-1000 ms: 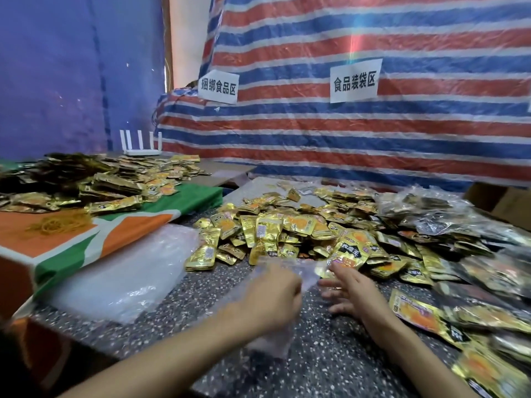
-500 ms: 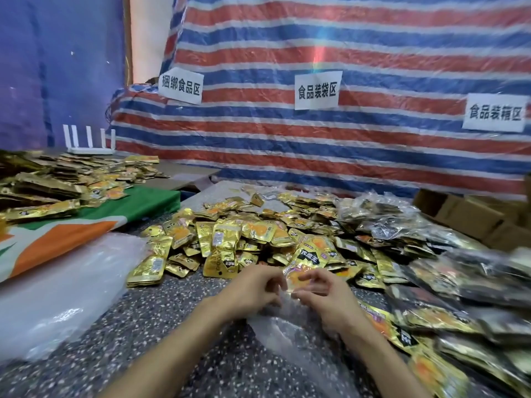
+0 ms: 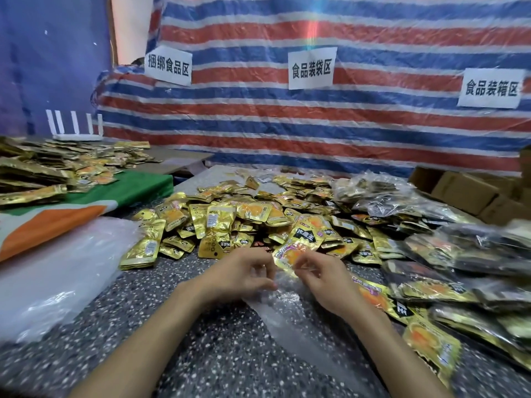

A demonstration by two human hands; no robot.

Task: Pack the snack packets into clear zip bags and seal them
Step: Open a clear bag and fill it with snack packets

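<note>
Right now my left hand (image 3: 244,275) and my right hand (image 3: 324,278) are both pinching the top edge of a thin clear plastic zip bag (image 3: 287,308), which trails back toward me across the speckled dark stone tabletop (image 3: 201,340). Each hand is closed on that rim, fingers curled, and a shiny gold foil snack packet with an orange picture (image 3: 290,254) sits right at the bag's mouth between my fingertips; whether it is already partly inside I can't tell through the glare.

To do this step well, I think I should keep the two rims pulled apart so the mouth stays wide, slide the packet in flat rather than corner-first, and let it drop to the bottom before reaching for another. The film looks limp and clingy, so a loose hold would let the mouth collapse.

Just beyond my hands lies the big heap of loose gold packets (image 3: 244,216), close enough to feed from. To my right are filled clear bags in a pile (image 3: 459,254); to my left, a stack of empty clear bags (image 3: 57,271). Farther back hangs a red, white and blue striped tarp (image 3: 344,133).
</note>
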